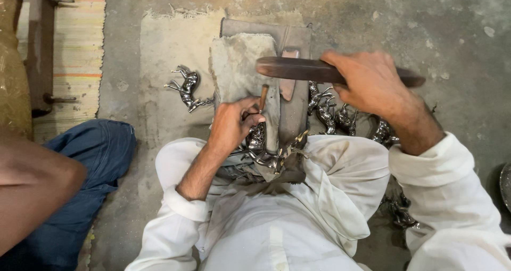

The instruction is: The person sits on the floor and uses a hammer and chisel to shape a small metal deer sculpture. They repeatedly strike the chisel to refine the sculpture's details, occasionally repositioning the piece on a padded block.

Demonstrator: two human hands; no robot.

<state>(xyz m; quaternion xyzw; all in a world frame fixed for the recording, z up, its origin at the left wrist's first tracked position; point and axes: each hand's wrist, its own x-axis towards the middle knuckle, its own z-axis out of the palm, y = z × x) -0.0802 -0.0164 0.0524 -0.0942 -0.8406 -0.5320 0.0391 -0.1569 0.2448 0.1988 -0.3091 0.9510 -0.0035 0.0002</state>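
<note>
A rough grey concrete floor (426, 15), stained and dusty, is seen from above. A frayed pale cloth mat (165, 63) is spread on it, and a striped woven mat (77, 53) lies at the far left beside a dark wooden frame (40, 47). No packages, labels or signs can be made out.

At the centre an upright wooden block (293, 106), partly draped with a dusty grey cloth (237, 69), is set between the knees of a person clad in white. The left hand (231, 124) is clenched around a small wooden-handled tool (263, 98), which is pressed against a shiny metal horse figurine (266, 151) held near the block's base, over the lap. The right hand (370, 82) is closed around a long dark wooden stick (303, 69), held level above the block.

More metal figurines lie on the floor: one (186, 88) on the pale mat to the left, several (332, 114) just right of the block. A second person's bare arm (32, 188) and blue-trousered leg (88, 164) are seen at near left.
</note>
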